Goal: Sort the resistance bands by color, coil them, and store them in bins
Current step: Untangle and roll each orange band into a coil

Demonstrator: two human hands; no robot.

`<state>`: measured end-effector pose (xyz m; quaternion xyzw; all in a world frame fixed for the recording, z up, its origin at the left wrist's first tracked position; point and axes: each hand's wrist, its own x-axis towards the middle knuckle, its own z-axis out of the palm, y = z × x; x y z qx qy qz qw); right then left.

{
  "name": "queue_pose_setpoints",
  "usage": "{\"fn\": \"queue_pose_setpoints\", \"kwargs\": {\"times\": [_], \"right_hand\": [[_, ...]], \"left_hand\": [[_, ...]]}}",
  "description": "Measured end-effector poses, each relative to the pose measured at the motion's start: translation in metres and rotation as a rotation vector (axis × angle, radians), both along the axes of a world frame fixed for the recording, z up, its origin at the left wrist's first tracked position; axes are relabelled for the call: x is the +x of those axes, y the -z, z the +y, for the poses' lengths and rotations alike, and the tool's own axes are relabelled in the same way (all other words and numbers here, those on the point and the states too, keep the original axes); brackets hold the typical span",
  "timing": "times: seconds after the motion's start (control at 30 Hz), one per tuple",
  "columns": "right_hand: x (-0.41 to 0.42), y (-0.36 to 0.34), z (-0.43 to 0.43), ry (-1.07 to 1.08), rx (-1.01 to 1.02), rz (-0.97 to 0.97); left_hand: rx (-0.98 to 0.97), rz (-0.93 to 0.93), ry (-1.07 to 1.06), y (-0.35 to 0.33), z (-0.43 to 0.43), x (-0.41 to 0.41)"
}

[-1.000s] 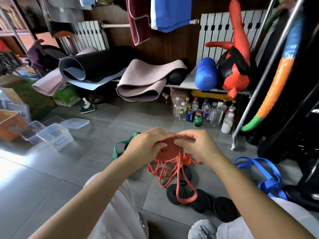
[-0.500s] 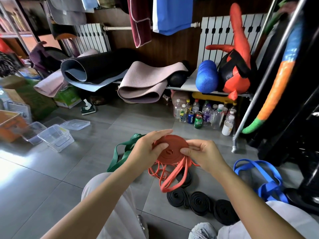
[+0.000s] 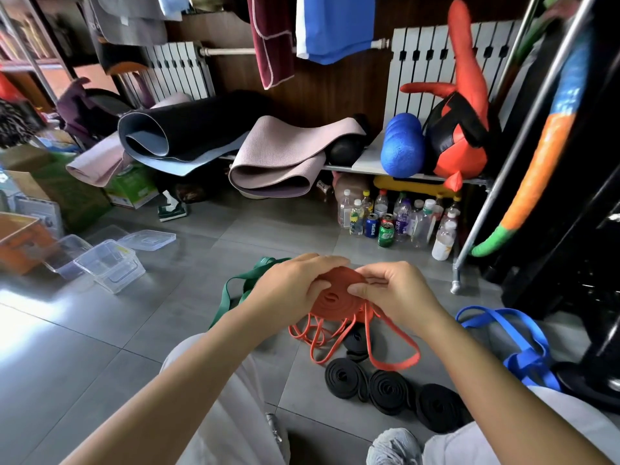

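On the grey tiled floor (image 3: 84, 330) of a cluttered storeroom with radiators (image 3: 177, 68) and rolled mats (image 3: 278, 152), three black coils (image 3: 389, 391), a green band (image 3: 235, 293) and a blue band (image 3: 516, 333) lie; clear bins (image 3: 107, 266) stand at left. One can (image 3: 371, 225) reads PEPSI. Left grip (image 3: 288, 290) and right grip (image 3: 396, 293) both pinch the orange band (image 3: 335, 297), half-coiled above the floor; since half a second earlier its disc lies flatter and its loose loop hangs further right.

The person is wearing off-white trousers (image 3: 235, 417) and a light grey knitted sneaker (image 3: 394, 446), with forearms (image 3: 188, 374) showing bare to the left hand (image 3: 295, 286) and right hand (image 3: 399, 293).
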<state>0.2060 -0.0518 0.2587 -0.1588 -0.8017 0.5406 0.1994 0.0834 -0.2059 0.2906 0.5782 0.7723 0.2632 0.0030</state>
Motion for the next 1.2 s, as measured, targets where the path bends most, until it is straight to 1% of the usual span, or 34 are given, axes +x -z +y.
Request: {"fn": "queue_pose_setpoints", "kwargs": {"times": [0.1,0.23,0.4,0.47,0.57,0.6,0.63,0.67,0.73,0.77,0.8,0.83,0.87,0.9,0.93,1.03,1.2], "right_hand": [[0.004,-0.005,0.003,0.007,-0.041,0.031],[0.011,-0.005,0.010,0.021,-0.110,0.080],[0.014,0.007,0.010,0.041,-0.222,0.120],[0.014,0.010,0.007,0.053,-0.258,0.157],[0.014,0.010,0.006,0.069,-0.289,0.182],[0.014,0.009,0.007,0.066,-0.269,0.166],[0.015,0.008,0.007,0.056,-0.234,0.141],[0.015,0.006,0.008,0.045,-0.192,0.108],[0.014,0.002,0.008,0.024,-0.072,0.015],[0.013,-0.001,0.007,0.008,0.010,-0.035],[0.012,-0.004,0.006,-0.010,0.088,-0.073],[0.011,-0.007,0.004,-0.020,0.149,-0.092],[0.011,-0.009,0.004,-0.022,0.186,-0.097],[0.010,-0.011,0.004,-0.022,0.196,-0.094],[0.010,-0.013,0.005,-0.021,0.169,-0.084],[0.012,-0.016,0.010,-0.007,0.019,-0.038],[0.017,-0.012,0.012,0.002,-0.124,0.058]], "left_hand": [[0.084,-0.098,0.003,0.000,0.002,-0.002],[0.218,-0.358,-0.048,0.005,0.002,-0.003],[0.428,-0.623,-0.110,0.009,0.004,-0.001],[0.504,-0.746,-0.087,0.012,0.004,-0.001],[0.528,-0.825,-0.072,0.018,0.003,0.004],[0.496,-0.803,-0.091,0.018,0.003,0.005],[0.441,-0.734,-0.116,0.017,0.002,0.005],[0.364,-0.597,-0.136,0.016,0.000,0.004],[0.213,-0.171,-0.115,0.011,-0.002,0.003],[0.167,0.041,-0.052,0.008,-0.002,0.003],[0.126,0.207,0.022,0.004,-0.001,0.005],[0.085,0.324,0.087,0.001,0.001,0.007],[0.056,0.401,0.133,-0.001,0.003,0.010],[0.038,0.423,0.155,-0.002,0.005,0.011],[0.030,0.381,0.151,-0.003,0.006,0.010],[0.086,0.139,0.112,0.000,0.007,0.004],[0.265,-0.196,0.023,0.010,0.005,0.001]]}}
